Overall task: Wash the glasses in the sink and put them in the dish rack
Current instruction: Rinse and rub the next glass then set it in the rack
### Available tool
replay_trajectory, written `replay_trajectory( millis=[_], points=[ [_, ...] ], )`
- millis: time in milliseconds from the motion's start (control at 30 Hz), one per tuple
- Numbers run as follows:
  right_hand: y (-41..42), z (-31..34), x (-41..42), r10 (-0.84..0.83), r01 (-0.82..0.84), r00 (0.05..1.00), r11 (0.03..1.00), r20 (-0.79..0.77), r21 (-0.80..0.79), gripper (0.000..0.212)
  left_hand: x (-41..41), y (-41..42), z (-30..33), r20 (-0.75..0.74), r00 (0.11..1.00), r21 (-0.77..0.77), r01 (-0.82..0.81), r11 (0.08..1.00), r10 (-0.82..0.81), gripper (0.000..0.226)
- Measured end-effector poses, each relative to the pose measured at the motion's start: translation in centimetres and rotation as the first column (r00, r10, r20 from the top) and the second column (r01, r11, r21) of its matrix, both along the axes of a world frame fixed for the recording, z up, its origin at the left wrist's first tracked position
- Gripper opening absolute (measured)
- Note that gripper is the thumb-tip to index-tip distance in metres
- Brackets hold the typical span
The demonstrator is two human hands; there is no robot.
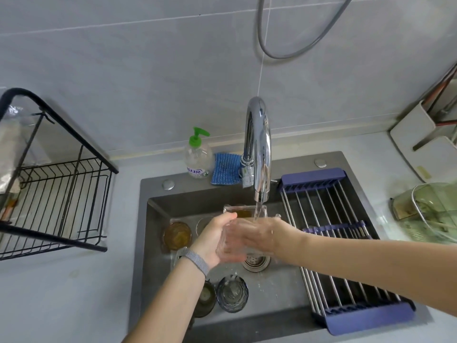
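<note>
Mid-frame, the left hand (pixel 213 240) and right hand (pixel 257 235) both grasp a clear glass (pixel 231 246) under the running faucet (pixel 258 149), above the sink (pixel 158 209).

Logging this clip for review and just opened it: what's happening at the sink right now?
A person is rinsing a clear glass under the running faucet. The left hand grips the glass from the side while the right hand wraps around it under the stream. Several more glasses wait in the sink, including an amber glass. The black dish rack on the left holds no glasses.
</note>
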State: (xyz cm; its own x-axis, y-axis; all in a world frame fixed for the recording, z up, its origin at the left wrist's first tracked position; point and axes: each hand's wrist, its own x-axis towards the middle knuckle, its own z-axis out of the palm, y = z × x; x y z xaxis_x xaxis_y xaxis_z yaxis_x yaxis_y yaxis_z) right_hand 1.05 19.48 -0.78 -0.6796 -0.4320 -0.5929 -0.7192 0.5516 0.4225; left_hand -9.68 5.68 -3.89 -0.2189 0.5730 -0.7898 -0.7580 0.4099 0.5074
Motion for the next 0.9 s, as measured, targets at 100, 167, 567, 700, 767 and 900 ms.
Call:
replay_trajectory(
  millis=[100, 167, 567, 700, 767, 900],
  points=[
    [0.4, -2.1, 0.3, -0.039, 0.018, 0.979, 0.994, -0.200, -0.105, 0.060, -0.9, 0.7, 0.1, -0.065, 0.998, -0.063, -0.004, 0.998, 0.000, 0.043],
    [0.6, -1.2, 0.1, -0.330, 0.396, 0.915, 0.624, 0.233, -0.673, 0.069, -1.3, 0.8, 0.4, -0.003, 0.998, -0.030, -0.064, 0.998, 0.064, 0.035],
    [1.8, -5.3, 1.4, -0.206, 0.156, 0.979, 0.753, -0.003, -0.639, 0.069, 0.5, -0.2, -0.1, -0.045, 0.999, -0.080, -0.025, 0.996, 0.021, 0.043],
    [0.6, -2.9, 0.4, -0.334, 0.638, 0.674, -0.186, 0.659, -0.747, 0.042, 0.5, -0.7, -0.1, 0.023, 0.953, 0.016, -0.302, 0.953, 0.301, 0.034],
    [-0.1, -1.6, 0.4, -0.158, 0.659, 0.392, -0.639, 0.906, -0.396, 0.060, 0.5, -0.7, -0.5, -0.149, 0.927, 0.046, -0.340, 0.939, 0.343, 0.024],
    [-4.0, -1.5, 1.2, -0.251, 0.232, 0.258, -0.921, 0.933, -0.312, 0.042, 1.0, -0.3, 0.2, -0.290, 0.922, 0.059, -0.251, 0.966, 0.258, 0.012]
  ],
)
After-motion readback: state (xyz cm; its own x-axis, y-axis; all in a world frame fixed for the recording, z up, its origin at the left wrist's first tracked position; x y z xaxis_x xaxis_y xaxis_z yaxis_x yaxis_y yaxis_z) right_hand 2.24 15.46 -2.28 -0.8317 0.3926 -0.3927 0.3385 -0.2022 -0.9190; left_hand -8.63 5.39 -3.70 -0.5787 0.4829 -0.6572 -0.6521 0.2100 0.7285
